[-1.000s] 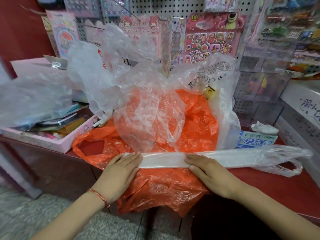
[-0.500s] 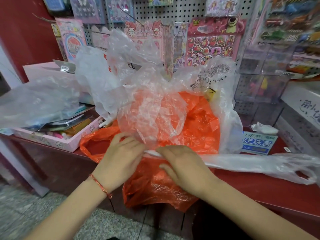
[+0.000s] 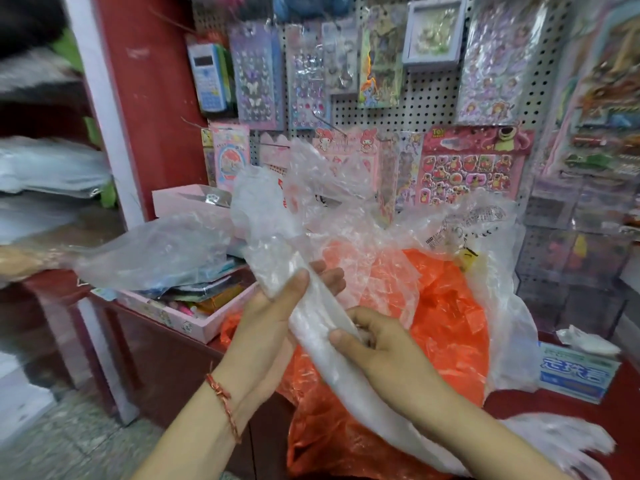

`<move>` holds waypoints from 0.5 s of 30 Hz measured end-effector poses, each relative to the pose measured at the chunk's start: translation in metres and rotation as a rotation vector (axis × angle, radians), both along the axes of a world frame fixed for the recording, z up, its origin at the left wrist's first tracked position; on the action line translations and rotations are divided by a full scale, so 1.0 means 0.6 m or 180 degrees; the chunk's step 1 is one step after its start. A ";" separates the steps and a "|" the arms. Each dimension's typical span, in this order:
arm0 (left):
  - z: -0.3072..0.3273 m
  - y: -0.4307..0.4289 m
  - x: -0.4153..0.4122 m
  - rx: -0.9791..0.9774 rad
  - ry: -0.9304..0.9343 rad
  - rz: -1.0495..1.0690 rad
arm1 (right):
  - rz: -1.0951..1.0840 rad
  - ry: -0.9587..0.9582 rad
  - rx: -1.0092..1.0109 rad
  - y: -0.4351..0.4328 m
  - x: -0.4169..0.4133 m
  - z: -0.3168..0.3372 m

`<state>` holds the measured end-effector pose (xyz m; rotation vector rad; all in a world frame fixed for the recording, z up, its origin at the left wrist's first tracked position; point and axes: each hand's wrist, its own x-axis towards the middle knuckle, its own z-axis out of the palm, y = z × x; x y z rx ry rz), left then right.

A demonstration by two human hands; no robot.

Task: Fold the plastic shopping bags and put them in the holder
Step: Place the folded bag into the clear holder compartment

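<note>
A clear plastic bag folded into a long narrow strip (image 3: pixel 315 327) is lifted off the counter and slants from upper left to lower right. My left hand (image 3: pixel 273 317) holds its upper part, thumb on top and fingers behind. My right hand (image 3: pixel 377 344) pinches the strip just below, fingers curled round it. The strip's handle end (image 3: pixel 561 441) trails at lower right. Behind lies a crumpled orange bag (image 3: pixel 446 327) under a heap of clear bags (image 3: pixel 349 209). I see no holder for certain.
A pink tray of stationery (image 3: pixel 187 323) sits at the left on the red counter (image 3: pixel 623 403). A blue-and-white box (image 3: pixel 575 375) lies at the right. Sticker packs hang on the pegboard (image 3: pixel 429 98) behind. Clear acrylic boxes (image 3: pixel 581 258) stand at far right.
The folded strip has been lifted from the counter, where both hands pressed it flat, and now slants in the air. The camera has tilted up and turned left.
</note>
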<state>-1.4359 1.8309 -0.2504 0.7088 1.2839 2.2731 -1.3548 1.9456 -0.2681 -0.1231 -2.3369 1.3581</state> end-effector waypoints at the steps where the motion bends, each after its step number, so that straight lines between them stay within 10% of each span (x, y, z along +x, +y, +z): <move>1: 0.003 -0.003 -0.001 -0.0047 0.0033 -0.0047 | 0.0021 -0.0053 -0.0269 -0.003 -0.001 0.003; 8: 0.009 -0.007 -0.003 -0.0392 0.0857 0.1041 | 0.0297 -0.0166 -0.0877 -0.029 0.004 0.036; 15: 0.019 -0.021 -0.014 -0.0641 0.0622 0.0381 | 0.0324 -0.0289 -0.0656 0.006 -0.021 0.112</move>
